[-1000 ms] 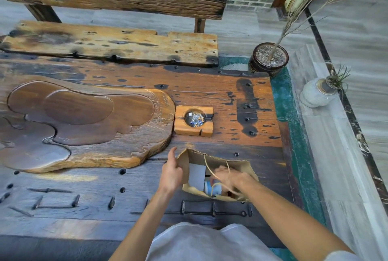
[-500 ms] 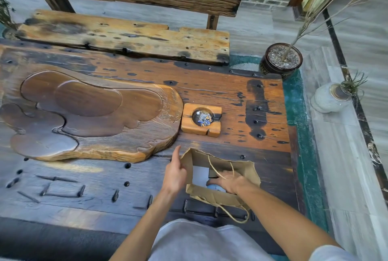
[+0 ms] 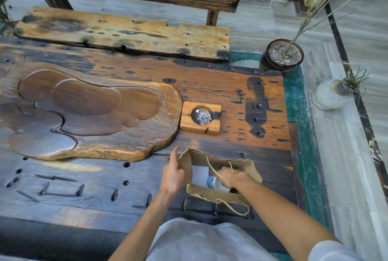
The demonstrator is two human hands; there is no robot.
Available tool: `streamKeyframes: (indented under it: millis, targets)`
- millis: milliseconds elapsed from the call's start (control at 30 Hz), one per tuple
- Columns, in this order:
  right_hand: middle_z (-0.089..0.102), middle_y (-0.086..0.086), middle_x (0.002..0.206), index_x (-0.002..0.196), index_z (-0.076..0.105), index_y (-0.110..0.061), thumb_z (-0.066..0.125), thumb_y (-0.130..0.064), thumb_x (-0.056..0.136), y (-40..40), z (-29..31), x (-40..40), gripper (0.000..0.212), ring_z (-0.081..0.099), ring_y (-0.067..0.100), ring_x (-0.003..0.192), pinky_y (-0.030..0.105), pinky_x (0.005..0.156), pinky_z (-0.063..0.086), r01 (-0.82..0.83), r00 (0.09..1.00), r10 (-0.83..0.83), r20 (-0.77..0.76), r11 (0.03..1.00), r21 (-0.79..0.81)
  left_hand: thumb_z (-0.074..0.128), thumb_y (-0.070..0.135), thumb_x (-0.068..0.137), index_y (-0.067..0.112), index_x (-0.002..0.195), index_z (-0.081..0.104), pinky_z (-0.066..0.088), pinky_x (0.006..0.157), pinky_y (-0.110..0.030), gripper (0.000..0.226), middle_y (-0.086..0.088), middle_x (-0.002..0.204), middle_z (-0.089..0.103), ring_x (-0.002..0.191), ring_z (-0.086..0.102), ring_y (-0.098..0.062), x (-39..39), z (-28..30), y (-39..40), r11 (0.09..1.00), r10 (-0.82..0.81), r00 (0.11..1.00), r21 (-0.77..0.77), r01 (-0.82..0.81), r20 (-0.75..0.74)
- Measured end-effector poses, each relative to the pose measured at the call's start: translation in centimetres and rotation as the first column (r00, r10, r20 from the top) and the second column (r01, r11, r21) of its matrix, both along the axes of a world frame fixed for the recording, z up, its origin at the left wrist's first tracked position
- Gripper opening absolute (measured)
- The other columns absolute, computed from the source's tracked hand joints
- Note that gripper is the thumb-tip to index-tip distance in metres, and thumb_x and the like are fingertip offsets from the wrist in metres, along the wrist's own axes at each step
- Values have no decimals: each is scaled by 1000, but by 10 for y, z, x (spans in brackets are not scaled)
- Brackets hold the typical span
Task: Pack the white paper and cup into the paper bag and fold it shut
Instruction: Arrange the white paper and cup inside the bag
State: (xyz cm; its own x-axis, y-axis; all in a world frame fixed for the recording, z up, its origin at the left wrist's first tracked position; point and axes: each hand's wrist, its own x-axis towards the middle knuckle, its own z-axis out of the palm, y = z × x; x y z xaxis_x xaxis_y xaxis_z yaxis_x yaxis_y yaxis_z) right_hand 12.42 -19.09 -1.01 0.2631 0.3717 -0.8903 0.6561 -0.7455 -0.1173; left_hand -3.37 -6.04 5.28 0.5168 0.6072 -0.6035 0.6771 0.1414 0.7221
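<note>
A brown paper bag (image 3: 212,194) with twine handles stands open on the dark wooden table, close to the near edge. Inside it the white paper (image 3: 199,173) leans against the left side. A white cup with a blue band (image 3: 213,183) lies low in the bag beside the paper. My right hand (image 3: 232,177) reaches into the bag's mouth and is closed around the cup. My left hand (image 3: 173,173) pinches the bag's left rim and holds it open.
A carved wooden tea tray (image 3: 88,113) fills the table's left. A square wooden ashtray (image 3: 200,117) sits just beyond the bag. A bench (image 3: 126,33) stands behind the table. Two potted plants (image 3: 281,56) (image 3: 331,94) stand on the floor at right.
My right hand has sunk deeper into the bag with the cup. My left hand stays on the bag's left rim. The camera view has shifted slightly.
</note>
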Motion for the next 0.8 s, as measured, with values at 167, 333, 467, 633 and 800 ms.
streamKeyframes:
  millis: [167,333,467,633,800]
  targets:
    - [56,17,136,137,48,-8,41,-1,94,-4,-15,12,44,58,32,119,37,100,46,38,999,-38,-32,999,-6,33,-9,87,27,153,25,43,66,-33,75,-13,98,63,70,51,-20,0,-4,0,1000,-27,1000,9,27,-11]
    - [65,21,122,123,54,-10,38,-3,91,-6,-34,22,37,75,35,82,35,59,61,198,966,-203,-160,979,-49,34,-9,88,26,152,27,40,64,-35,73,-17,97,64,72,50,-23,0,-4,-6,998,-55,998,42,57,-28]
    - [72,20,106,96,63,-4,55,3,86,-7,-47,24,15,74,37,92,37,59,62,385,908,-390,-152,921,-61,34,-7,88,26,152,26,40,66,-37,72,-15,91,61,74,49,-26,-1,-7,-7,996,-75,997,49,77,-35]
    - [72,16,113,116,55,-5,56,-3,84,-12,-52,24,33,72,32,104,42,89,59,390,910,-396,-121,918,-71,31,-9,87,25,152,26,49,78,-41,74,-16,111,60,90,55,-26,-2,-3,-5,996,-74,997,47,75,-24]
    - [63,24,127,133,40,-2,40,0,95,-10,-38,17,38,70,39,105,48,91,57,429,887,-444,-130,894,-128,32,-11,89,23,153,26,48,92,-40,73,-20,139,52,108,54,-26,-3,0,-4,995,-80,997,53,81,-11]
